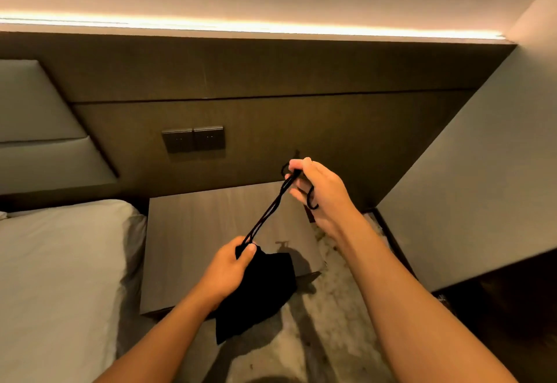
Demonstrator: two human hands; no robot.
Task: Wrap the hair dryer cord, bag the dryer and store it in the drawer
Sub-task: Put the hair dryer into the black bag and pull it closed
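Note:
A black cloth bag (259, 289) hangs in front of the bedside table (193, 232). My left hand (229, 265) pinches the bag's gathered neck. My right hand (319, 193) is raised up and to the right, gripping the bag's black drawstring (271, 205), which runs taut between the two hands; a loop of it curls around my right fingers. The hair dryer itself is not visible; I cannot tell if it is inside the bag. No drawer front shows from this angle.
A bed with white sheets (60, 277) lies at the left, close to the table. Dark wall switches (193, 139) sit on the wood panel behind. A grey angled cabinet side (467, 186) stands at the right. Patterned carpet (325, 322) covers the floor below.

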